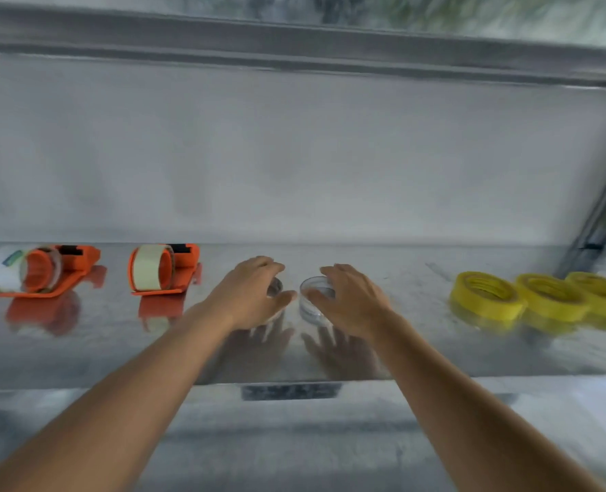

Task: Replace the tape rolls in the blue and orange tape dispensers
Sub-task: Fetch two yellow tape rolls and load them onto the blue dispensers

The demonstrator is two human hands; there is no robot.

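1. My left hand point(255, 291) curls over a small clear roll point(275, 287). The fingers drape its top and the thumb reaches round the front, but through the blur I cannot tell whether it is truly gripping. My right hand point(347, 300) does the same on a second clear roll point(315, 300), thumb against its near wall, and again I cannot tell whether the grip is closed.
2. The metal shelf point(418, 349) carries everything; both clear rolls sit at its middle, just beside each other.
3. Far left, the first orange dispenser point(51, 271) lies on its side with what looks like a white roll against it. The second orange dispenser point(165, 269), near my left hand, holds a pale roll on its hub.
4. Far right, well apart from my hands, a row of yellow tape rolls point(486, 294) waits, seemingly untouched.
5. I see no blue dispenser; only a dark blue sliver shows at the left edge.
6. My judgement: this is early. No yellow roll is mounted, so both swaps appear still to be done.
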